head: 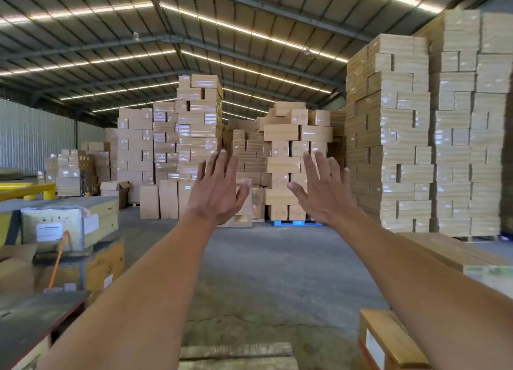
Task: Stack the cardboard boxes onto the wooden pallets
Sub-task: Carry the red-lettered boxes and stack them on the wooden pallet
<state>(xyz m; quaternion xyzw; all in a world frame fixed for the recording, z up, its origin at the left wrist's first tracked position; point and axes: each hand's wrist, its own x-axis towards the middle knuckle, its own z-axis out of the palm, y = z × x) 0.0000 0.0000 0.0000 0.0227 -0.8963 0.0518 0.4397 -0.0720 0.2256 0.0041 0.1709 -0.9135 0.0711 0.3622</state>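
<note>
Right, both bare arms are stretched out ahead, running up the middle of the view. The left hand (215,188) sits just off centre toward eleven o'clock, its back to the camera, fingers straight and fanned, thumb out to the side. It is released, with nothing in its grasp. The right hand (323,189) mirrors it toward one o'clock, fingers spread the same way and equally free. There is a clear gap between the two thumbs, and neither hand touches anything.

The cardboard boxes (283,132) are well beyond the fingertips. A staggered pile of them rises at twelve o'clock between the hands, standing on a blue pallet (291,223). A taller column (200,119) climbs just to its eleven o'clock side, with more piles trailing off toward ten. Over at two and three o'clock, a shiny, wrapped wall of boxes (388,136) towers almost to the roof.

Closer in, a labelled box (388,333) lies at five o'clock, under the right forearm. Rough wooden planks (238,355) show at six o'clock, cut by the frame edge, so I cannot tell whether they belong to a pallet. At nine o'clock a film-wrapped package (52,225) with a white label sits on other goods, and a yellow barrier (27,188) stands just above it. Bare concrete floor (263,272) fills the stretch between the arms.
</note>
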